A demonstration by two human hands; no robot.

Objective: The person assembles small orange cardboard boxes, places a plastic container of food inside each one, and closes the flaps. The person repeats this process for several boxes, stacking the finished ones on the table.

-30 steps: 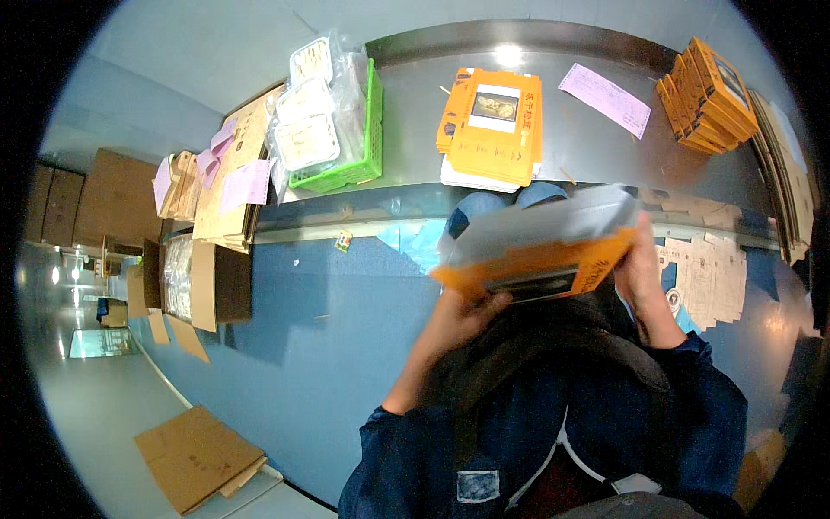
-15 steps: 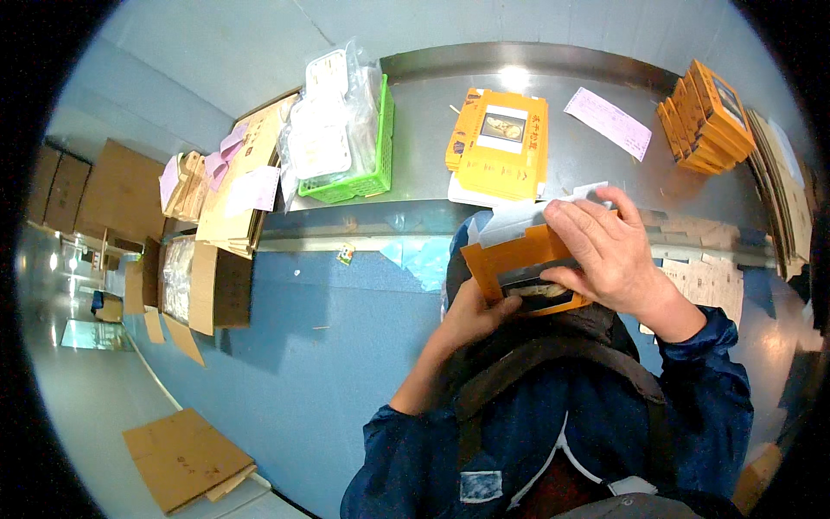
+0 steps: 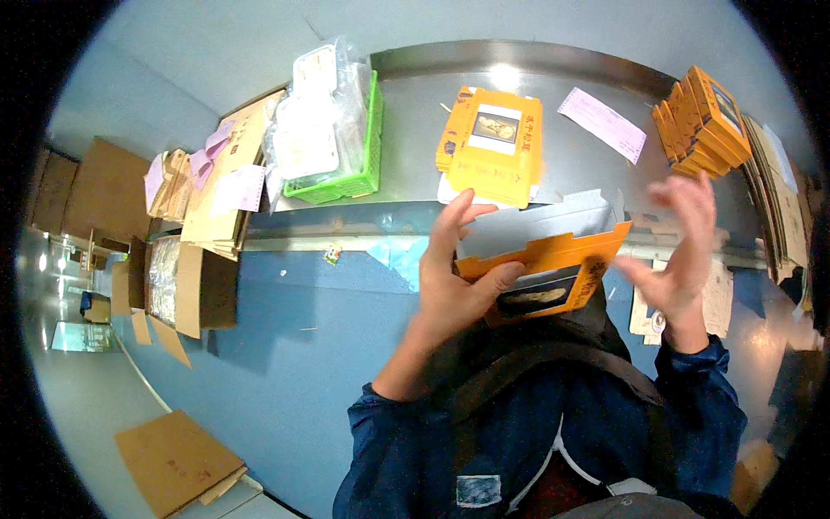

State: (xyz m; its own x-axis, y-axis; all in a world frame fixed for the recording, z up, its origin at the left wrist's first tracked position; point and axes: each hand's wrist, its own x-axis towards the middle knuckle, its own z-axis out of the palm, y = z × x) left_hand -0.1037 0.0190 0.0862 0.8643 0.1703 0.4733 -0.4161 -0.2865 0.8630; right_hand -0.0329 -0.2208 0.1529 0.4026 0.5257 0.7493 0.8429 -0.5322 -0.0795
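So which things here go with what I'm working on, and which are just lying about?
Likely in the work:
orange carton in left hand
open right hand beside it
flat orange cartons
stacked orange boxes

Seemingly lying about:
small floor wrapper
blue plastic sheet
brown cardboard, lower left

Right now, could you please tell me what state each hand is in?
Left hand: holding the orange box by one end.
Right hand: open, holding nothing.
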